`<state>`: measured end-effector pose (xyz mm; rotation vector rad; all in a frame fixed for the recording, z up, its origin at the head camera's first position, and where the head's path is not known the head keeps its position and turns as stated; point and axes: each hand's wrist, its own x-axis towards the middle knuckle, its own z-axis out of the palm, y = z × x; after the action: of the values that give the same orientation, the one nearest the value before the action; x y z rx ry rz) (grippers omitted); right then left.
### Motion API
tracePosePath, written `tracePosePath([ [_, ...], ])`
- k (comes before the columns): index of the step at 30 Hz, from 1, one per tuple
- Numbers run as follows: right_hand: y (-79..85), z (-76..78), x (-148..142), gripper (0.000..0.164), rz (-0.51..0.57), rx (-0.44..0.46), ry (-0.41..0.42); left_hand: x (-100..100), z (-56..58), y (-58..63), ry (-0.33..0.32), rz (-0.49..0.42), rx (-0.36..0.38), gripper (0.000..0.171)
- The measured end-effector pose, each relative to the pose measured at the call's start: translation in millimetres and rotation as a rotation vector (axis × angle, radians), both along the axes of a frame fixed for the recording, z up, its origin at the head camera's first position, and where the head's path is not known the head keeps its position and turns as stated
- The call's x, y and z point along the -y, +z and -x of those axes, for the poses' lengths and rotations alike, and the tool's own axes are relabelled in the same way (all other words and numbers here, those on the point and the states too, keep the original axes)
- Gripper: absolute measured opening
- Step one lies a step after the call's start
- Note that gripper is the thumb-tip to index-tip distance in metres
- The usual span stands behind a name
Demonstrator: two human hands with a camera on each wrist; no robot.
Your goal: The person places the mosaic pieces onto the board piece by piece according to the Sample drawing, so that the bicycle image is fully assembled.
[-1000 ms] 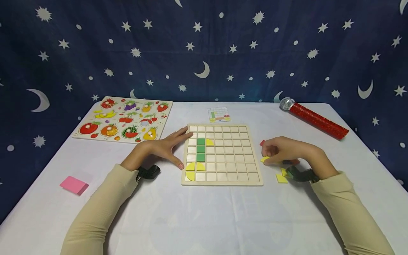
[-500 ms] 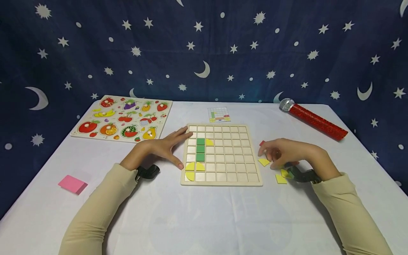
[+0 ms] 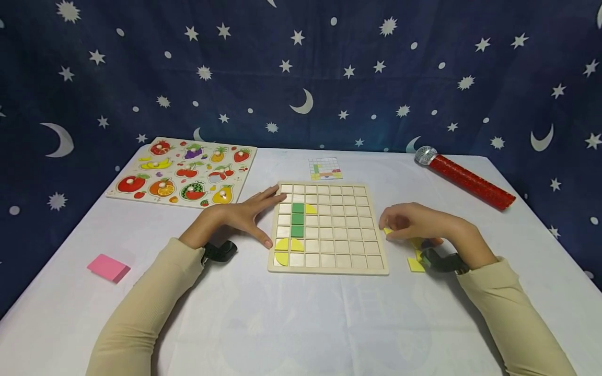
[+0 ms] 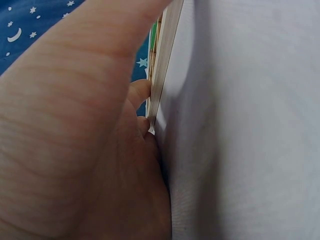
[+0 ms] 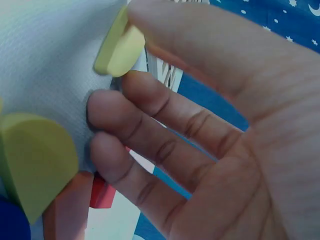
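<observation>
A wooden grid board point(image 3: 345, 243) lies mid-table, with three green square tiles point(image 3: 297, 219) and several yellow quarter-circle tiles point(image 3: 282, 258) in its left cells. Against the board's left edge rests my left hand point(image 3: 244, 213), thumb and fingers spread; the left wrist view shows the same hand point(image 4: 100, 130) beside the board's side point(image 4: 167, 55). Just right of the board, my right hand point(image 3: 414, 220) pinches a yellow quarter-circle tile point(image 5: 122, 50) with the thumb and index finger. Its other fingers point(image 5: 117, 112) are bent near the table. Beneath that hand lie more loose tiles, partly hidden.
A fruit peg puzzle point(image 3: 183, 175) lies at the back left, and a small pattern card point(image 3: 325, 168) behind the board. A red glittery microphone point(image 3: 465, 178) is at the back right. Pink folded paper point(image 3: 108, 268) sits at the left; a yellow square tile point(image 3: 416, 265) is near the right wrist.
Half a second ago the yellow quarter-circle tile lay on the table with my right thumb apart from it; now thumb and index finger pinch it. My left hand stays at the board's edge.
</observation>
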<state>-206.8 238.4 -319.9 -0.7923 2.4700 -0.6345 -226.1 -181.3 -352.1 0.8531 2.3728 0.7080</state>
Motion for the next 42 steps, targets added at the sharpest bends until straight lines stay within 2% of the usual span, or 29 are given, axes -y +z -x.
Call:
tracePosePath([
  [4,0.9,1.0,-1,0.015,0.001,-0.011,-0.019,0,0.4,1.2,-0.002,-0.011,-0.004,0.125],
  [11,7.6,-1.5,-4,0.010,-0.072,-0.057,-0.054,-1,-1.0,0.7,-0.018,-0.032,0.000,0.125],
  [17,11.0,-4.0,-10,0.027,-0.026,-0.039,-0.016,-1,-1.3,-0.4,-0.015,-0.041,-0.001,0.125],
  [24,5.8,-2.0,-7,0.026,-0.017,-0.025,0.004,0,-1.9,-1.4,-0.013,-0.036,-0.008,0.125],
  [33,-3.1,0.3,-2,0.021,-0.013,-0.079,-0.017,-1,-0.6,-1.7,-0.002,-0.021,0.004,0.125],
  [42,-2.3,-1.2,3,0.023,0.007,-0.075,-0.015,-1,-0.6,-0.7,-0.006,-0.021,0.008,0.126],
])
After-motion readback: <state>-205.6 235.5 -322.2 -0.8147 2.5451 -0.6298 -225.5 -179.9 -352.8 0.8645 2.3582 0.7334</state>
